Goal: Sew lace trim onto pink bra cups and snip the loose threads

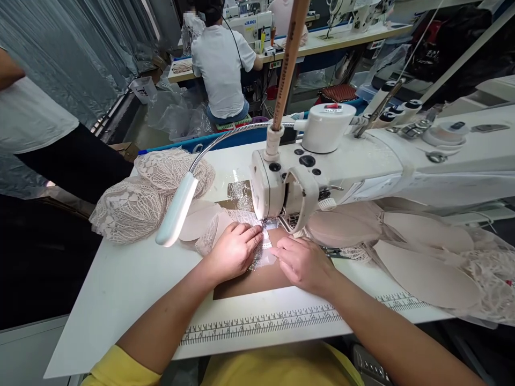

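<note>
Under the needle area of a white sewing machine [267, 193] lies a piece of pale lace fabric [243, 216], with a whitish see-through strip at its right. My left hand [235, 251] rests on this lace just left of the presser foot, fingers stretched out and pressing it down. To the right of the strip, my right hand [303, 262] is closed, its fingers curled and thumb and forefinger at the edge of the lace. The fingertips partly hide what they pinch. Beneath both hands is a brown plate [249, 284] in the white tabletop.
A bent lamp [177, 209] reaches over the left side. Bundled lace [132, 209] sits behind it. Beige moulded cups [426, 273] with lace lie at right, near dark scissors [336, 253]. A printed ruler [261, 326] runs along the front. Another person [223, 69] sits sewing beyond; someone stands at left.
</note>
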`<state>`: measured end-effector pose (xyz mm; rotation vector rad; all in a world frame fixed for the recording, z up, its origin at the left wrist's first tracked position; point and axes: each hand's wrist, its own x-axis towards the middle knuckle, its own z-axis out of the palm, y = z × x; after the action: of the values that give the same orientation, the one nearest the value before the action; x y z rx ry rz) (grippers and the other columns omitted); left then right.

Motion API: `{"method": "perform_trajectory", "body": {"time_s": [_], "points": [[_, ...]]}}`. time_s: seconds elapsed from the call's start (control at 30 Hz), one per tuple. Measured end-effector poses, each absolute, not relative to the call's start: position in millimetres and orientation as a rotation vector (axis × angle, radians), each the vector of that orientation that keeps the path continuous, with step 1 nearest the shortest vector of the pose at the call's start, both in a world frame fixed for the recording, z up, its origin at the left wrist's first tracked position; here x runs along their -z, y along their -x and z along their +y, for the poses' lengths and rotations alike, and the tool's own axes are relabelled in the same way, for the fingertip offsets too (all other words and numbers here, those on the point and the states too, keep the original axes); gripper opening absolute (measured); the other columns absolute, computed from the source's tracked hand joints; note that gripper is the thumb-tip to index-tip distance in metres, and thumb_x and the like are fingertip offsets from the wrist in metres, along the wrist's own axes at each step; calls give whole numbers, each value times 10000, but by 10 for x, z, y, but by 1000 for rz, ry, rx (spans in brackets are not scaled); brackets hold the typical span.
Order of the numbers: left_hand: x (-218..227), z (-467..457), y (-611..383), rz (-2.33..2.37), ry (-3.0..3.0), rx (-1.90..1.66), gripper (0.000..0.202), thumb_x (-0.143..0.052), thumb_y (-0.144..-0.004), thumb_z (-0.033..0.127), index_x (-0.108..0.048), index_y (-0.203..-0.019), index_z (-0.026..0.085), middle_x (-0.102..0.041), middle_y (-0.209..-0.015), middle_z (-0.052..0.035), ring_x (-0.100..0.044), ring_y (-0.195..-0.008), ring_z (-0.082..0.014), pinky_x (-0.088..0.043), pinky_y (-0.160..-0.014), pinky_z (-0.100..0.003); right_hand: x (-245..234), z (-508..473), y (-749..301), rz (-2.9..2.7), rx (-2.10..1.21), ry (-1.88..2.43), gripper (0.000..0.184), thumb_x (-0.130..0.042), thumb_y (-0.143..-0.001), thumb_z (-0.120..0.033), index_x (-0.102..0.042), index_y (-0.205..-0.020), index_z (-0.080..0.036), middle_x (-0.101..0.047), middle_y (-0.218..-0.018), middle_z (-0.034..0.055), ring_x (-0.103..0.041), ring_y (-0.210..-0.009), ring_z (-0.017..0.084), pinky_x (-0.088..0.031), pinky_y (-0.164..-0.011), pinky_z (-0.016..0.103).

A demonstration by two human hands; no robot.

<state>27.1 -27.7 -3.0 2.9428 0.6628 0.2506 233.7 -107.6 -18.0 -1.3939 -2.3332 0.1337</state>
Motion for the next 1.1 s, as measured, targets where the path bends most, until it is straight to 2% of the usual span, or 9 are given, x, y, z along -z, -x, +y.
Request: {"method": "perform_trajectory", "body": {"time_s": [0.23, 0.4, 0.5, 0.63, 0.83, 0.93, 1.1], "points": [[30, -251, -296, 704, -2933, -247, 395, -418, -903, 149, -563, -1268, 117, -570, -1322, -105, -511, -1074, -269, -439, -917, -434, 183, -1080, -2315, -2327, -150, 1419, 307, -462, -791, -87, -708, -946, -187, -588, -736, 27, -482, -697, 162, -341, -654, 287], [36, -160, -293, 728, -2969, -268, 395, -427, -902, 139, -554, -1275, 118, -569, -1319, -111, -512, -1051, -267, -414, -942, -435, 172, -1022, -2259, -2335, -69, 1492, 343, -457, -817, -98, -698, -1043, -192, -596, -720, 22, -464, -631, 154, -318, -589, 289], [52, -108, -296, 781, -2972, -287, 377, -422, -908, 136, -560, -1259, 119, -608, -1246, -130, -514, -1068, -268, -394, -962, -442, 152, -973, -2205, -2323, -26, 1560, 326, -438, -860, -124, -701, -1035, -203, -614, -731, 28, -468, -610, 151, -310, -561, 291], [90, -69, -295, 860, -2950, -316, 366, -446, -896, 143, -569, -1241, 131, -637, -1159, -141, -499, -1111, -287, -390, -967, -459, 147, -943, -2153, -2294, -44, 1666, 323, -432, -897, -164, -683, -1093, -219, -656, -809, 45, -543, -669, 159, -336, -573, 287], [145, -54, -257, 940, -2861, -411, 368, -468, -865, 125, -584, -1213, 156, -579, -1274, -132, -477, -1167, -282, -375, -1010, -472, 184, -944, -2151, -2282, -84, 1698, 369, -443, -896, -169, -630, -1210, -222, -677, -910, 58, -596, -729, 168, -394, -630, 285], [139, -59, -230, 973, -2820, -462, 348, -434, -902, 173, -577, -1219, 165, -564, -1291, -129, -476, -1181, -274, -364, -1029, -481, 184, -945, -2157, -2269, -101, 1689, 362, -445, -894, -172, -635, -1199, -218, -676, -928, 58, -591, -741, 166, -404, -654, 284], [113, -62, -186, 987, -2801, -481, 354, -439, -936, 344, -581, -1206, 165, -566, -1268, -136, -494, -1171, -282, -386, -1013, -469, 144, -952, -2159, -2275, -115, 1674, 335, -455, -897, -182, -638, -1175, -226, -670, -926, 48, -572, -745, 167, -400, -680, 290]]}}
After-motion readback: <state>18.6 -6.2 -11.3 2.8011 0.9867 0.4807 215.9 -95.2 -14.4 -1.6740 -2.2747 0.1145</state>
